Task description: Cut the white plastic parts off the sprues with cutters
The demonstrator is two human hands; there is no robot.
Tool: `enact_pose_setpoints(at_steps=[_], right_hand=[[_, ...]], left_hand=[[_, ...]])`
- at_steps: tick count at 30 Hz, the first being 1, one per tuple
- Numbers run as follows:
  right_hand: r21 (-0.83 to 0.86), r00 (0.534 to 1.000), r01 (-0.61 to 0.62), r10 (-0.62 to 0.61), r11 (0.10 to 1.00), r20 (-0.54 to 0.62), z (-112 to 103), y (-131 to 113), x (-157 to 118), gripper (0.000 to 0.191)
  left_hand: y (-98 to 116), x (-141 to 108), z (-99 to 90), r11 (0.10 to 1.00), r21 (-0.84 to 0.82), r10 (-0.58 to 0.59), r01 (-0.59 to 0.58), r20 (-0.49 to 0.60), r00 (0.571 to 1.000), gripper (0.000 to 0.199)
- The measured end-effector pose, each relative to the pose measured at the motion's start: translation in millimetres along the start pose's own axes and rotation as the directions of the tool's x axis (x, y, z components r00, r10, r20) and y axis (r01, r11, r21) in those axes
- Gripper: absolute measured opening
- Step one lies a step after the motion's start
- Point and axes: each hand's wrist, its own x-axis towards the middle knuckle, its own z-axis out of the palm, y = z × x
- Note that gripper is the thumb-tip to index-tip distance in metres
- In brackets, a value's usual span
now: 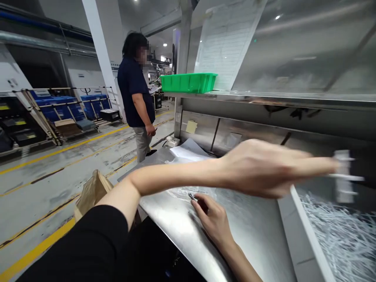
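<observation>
My left hand [261,168] reaches across from the left, blurred by motion. At its fingertips is a white plastic piece with thin prongs [344,176], held above a box [304,235] on the right. Many thin white plastic pieces [343,239] fill that box. Below the left forearm, my right hand [213,219] is closed over the metal table [252,231]. Between its thumb and fingers sits a small dark metal tool [192,197], mostly hidden, so its kind is unclear. Clear plastic film [179,192] lies beside that tool.
A green bin [189,83] stands on the metal shelf [279,97] above the table. Papers [189,150] lie at the table's back left. A brown bag [92,192] is at the left edge. Another person [135,84] stands in the aisle beyond.
</observation>
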Motion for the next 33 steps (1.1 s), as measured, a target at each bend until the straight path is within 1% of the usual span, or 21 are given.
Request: enact_pose_setpoints(at_steps=[1,2,4,5,6,8,10,11,14,17,22,25,29,33], right_hand=[[-0.003,1.0,-0.005,0.005,1.0,0.005,-0.2,0.0,0.3,0.024],[-0.007,1.0,-0.009,0.009,1.0,0.01,-0.4,-0.3,0.7,0.025],[-0.013,0.999,-0.02,0.02,1.0,0.026,-1.1,-1.3,1.0,0.027],[-0.013,0.999,-0.029,0.03,0.999,0.042,-1.5,-1.8,0.9,0.027],[-0.009,0.997,-0.045,0.046,0.999,0.063,-2.0,-2.3,0.5,0.026],[-0.001,0.99,-0.098,0.098,0.995,0.101,-2.7,-2.7,-0.8,0.025],[-0.002,0.98,-0.166,0.165,0.986,0.109,-3.1,-2.3,-2.5,0.025],[-0.004,0.975,-0.201,0.2,0.98,0.099,-3.1,-2.0,-3.2,0.026],[-0.002,0.954,-0.295,0.294,0.956,0.059,-3.0,-2.3,-4.4,0.028],[0.004,0.933,-0.357,0.356,0.934,0.045,-3.1,-6.1,-3.8,0.026],[0.066,0.938,-0.347,0.347,0.935,0.011,-3.3,-14.3,-0.1,0.014],[0.101,0.93,-0.366,0.367,0.925,0.002,-3.7,-16.7,1.7,0.011],[0.122,0.898,-0.439,0.439,0.89,0.021,-4.5,-19.5,2.6,0.013],[0.131,0.871,-0.491,0.486,0.861,0.07,-5.0,-21.0,2.7,0.016]], left_hand=[[-5.7,-41.6,-8.4,0.995,-0.074,-0.072,0.07,-0.027,0.997,0.022],[-8.5,-80.9,-13.0,0.979,-0.145,-0.15,0.14,-0.063,0.987,0.021],[-5.5,-149.8,-13.6,0.942,-0.249,-0.257,0.226,-0.099,0.961,0.03],[-0.5,-178.7,-11.4,0.918,-0.289,-0.314,0.273,-0.107,0.943,0.031],[6.0,-203.8,-8.5,0.892,-0.323,-0.367,0.316,-0.109,0.924,0.03],[20.4,-243.5,-2.9,0.837,-0.35,-0.485,0.42,-0.12,0.866,0.026],[32.1,-270.6,2.4,0.797,-0.345,-0.561,0.496,-0.117,0.819,0.02],[35.9,-280.2,5.4,0.785,-0.344,-0.578,0.515,-0.106,0.809,0.018],[39.7,-296.2,17.5,0.769,-0.372,-0.579,0.521,-0.059,0.813,0.015],[39.6,-298.0,31.9,0.768,-0.367,-0.576,0.526,-0.035,0.817,0.016],[42.0,-288.8,48.8,0.769,-0.375,-0.543,0.517,0.041,0.838,0.017],[41.9,-286.5,56.9,0.753,-0.394,-0.552,0.527,0.056,0.832,0.017],[39.5,-286.5,63.5,0.719,-0.431,-0.565,0.546,0.095,0.819,0.015],[36.6,-283.6,62.6,0.681,-0.456,-0.578,0.573,0.146,0.803,0.016]])
